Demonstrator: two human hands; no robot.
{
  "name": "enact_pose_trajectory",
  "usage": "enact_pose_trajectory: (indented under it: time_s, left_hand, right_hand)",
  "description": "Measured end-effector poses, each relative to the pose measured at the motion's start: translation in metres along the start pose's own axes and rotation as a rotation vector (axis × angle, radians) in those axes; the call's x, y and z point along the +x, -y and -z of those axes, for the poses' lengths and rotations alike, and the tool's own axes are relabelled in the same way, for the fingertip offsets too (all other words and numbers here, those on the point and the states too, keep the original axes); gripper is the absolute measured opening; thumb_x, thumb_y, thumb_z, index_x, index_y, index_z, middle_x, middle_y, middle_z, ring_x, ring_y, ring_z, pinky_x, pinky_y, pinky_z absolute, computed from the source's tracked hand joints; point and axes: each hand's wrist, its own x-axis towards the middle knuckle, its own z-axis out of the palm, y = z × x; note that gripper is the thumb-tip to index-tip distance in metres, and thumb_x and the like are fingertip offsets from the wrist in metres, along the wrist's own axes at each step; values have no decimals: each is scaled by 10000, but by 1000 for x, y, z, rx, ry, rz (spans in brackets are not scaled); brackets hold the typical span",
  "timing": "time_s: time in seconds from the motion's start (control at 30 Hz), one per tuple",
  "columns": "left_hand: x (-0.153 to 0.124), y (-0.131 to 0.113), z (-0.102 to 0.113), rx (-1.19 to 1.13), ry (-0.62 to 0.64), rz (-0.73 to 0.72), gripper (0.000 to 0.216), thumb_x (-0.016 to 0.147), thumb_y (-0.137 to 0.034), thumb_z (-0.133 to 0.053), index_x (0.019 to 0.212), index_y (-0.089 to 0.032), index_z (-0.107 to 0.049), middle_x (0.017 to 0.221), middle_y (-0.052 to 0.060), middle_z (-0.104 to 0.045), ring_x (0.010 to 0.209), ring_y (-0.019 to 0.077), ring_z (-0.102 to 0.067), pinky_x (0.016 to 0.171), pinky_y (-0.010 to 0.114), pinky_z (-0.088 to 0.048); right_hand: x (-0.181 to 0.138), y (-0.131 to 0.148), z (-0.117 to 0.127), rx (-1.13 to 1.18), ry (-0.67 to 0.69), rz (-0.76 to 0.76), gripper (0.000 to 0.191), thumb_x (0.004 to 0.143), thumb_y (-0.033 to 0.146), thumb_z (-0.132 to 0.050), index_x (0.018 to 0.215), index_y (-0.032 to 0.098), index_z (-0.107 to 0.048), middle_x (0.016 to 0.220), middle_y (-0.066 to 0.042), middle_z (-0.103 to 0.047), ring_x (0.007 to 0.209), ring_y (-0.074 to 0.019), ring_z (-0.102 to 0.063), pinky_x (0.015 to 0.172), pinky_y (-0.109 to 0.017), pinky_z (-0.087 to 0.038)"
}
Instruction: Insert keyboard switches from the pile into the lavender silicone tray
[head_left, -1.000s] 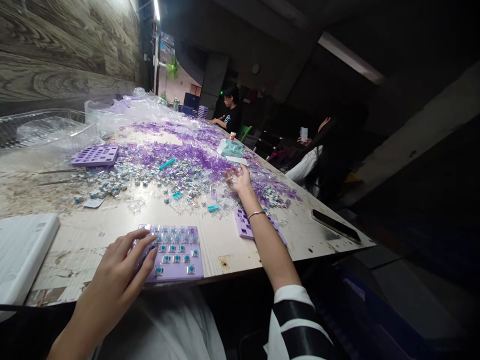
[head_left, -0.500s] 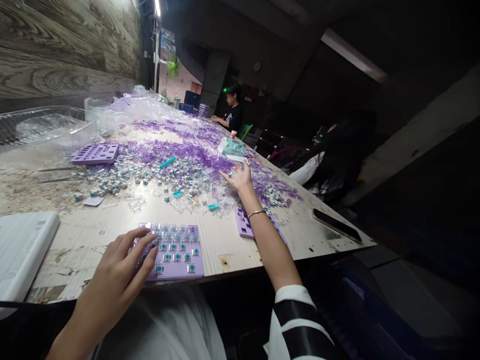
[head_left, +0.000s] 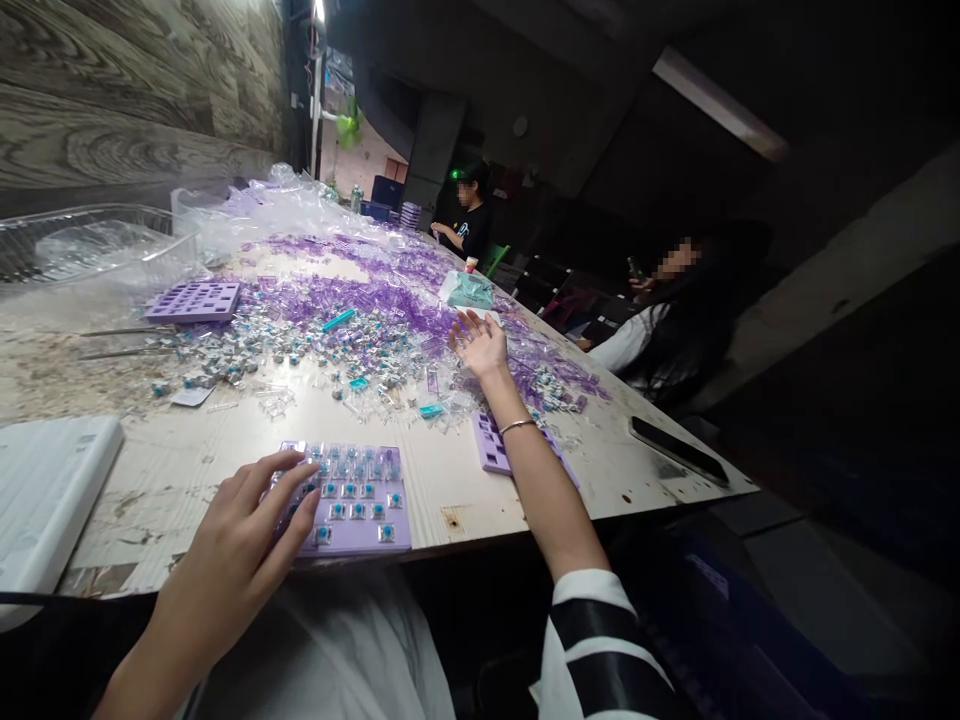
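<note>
My left hand [head_left: 244, 515] lies over the left side of a light purple keyboard plate [head_left: 367, 541], fingers extended and apart, fingertips at its upper rows. Blue-centred key switches [head_left: 358, 510] sit in the plate, and clear caps cover its upper rows. My right hand [head_left: 481, 345] is stretched out at the edge of a heap of see-through purple keycaps [head_left: 390, 305], palm showing and fingers spread. I see nothing held in it. Under my right forearm lies another purple plate [head_left: 492, 448], partly hidden. Loose switches [head_left: 300, 345] are strewn left of that hand.
A third purple plate [head_left: 196, 302] lies at the left, near a clear plastic tray [head_left: 112, 245]. A white slab-like object [head_left: 64, 490] is at the left edge. A phone [head_left: 675, 450] lies right. A tissue pack [head_left: 466, 290] stands beyond my right hand. Two people sit along the table.
My right hand has turned, its fingers now pointing more upward and less to the left. My left hand stays on the keyboard plate. The view has shifted slightly.
</note>
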Motion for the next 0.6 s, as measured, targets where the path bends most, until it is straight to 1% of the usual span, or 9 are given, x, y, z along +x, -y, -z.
enact_pose_trajectory:
  time_s: [0.17, 0.27, 0.37, 0.47, 0.53, 0.6]
  left_hand:
    - [0, 1, 0, 3, 16, -2, 318, 986, -399, -397, 1265, -286, -496, 1264, 42, -533, 1163, 237, -535, 947, 386, -427]
    - [0, 1, 0, 6, 10, 5, 319, 981, -403, -403, 1258, -283, -506, 1261, 46, -538, 1156, 248, -543, 937, 397, -434]
    - [0, 0, 1, 10, 7, 2, 322, 977, -406, -409, 1252, -276, -514, 1263, 52, -538, 1151, 254, -545, 929, 402, -440]
    - [-1, 0, 1, 13, 5, -5, 316, 980, -390, -408, 1251, -267, -516, 1260, 58, -540, 1136, 250, -549, 918, 399, -443]
    - [-1, -2, 2, 18, -1, -8, 309, 982, -372, -408, 1247, -259, -519, 1252, 60, -545, 1126, 245, -551, 915, 395, -444]
    - [0, -5, 2, 27, -9, -12, 297, 981, -350, -414, 1237, -248, -526, 1237, 61, -556, 1123, 241, -551, 917, 389, -443]
  right_hand:
    - [-3, 0, -4, -23, 52, -15, 270, 948, 383, -542, 1048, 137, -596, 905, -22, -629, 692, -106, -602, 607, -258, -527]
    - [-6, 0, -7, -46, 85, -16, 282, 958, 405, -518, 980, 135, -594, 776, 16, -592, 564, -71, -532, 519, -215, -473]
    - [-14, 2, -18, -83, 154, -31, 311, 985, 411, -446, 914, 144, -588, 652, 49, -543, 470, -53, -456, 464, -190, -425]
    - [-30, 1, -40, -142, 282, -81, 327, 994, 398, -392, 886, 169, -598, 598, 56, -544, 431, -45, -422, 448, -170, -414]
    - [-48, -4, -60, -195, 398, -139, 324, 984, 398, -403, 884, 176, -617, 623, 45, -584, 420, -38, -415, 446, -163, -414]
    - [-71, -14, -82, -262, 531, -227, 306, 963, 407, -454, 902, 172, -641, 689, 15, -637, 442, -41, -459, 471, -172, -441]
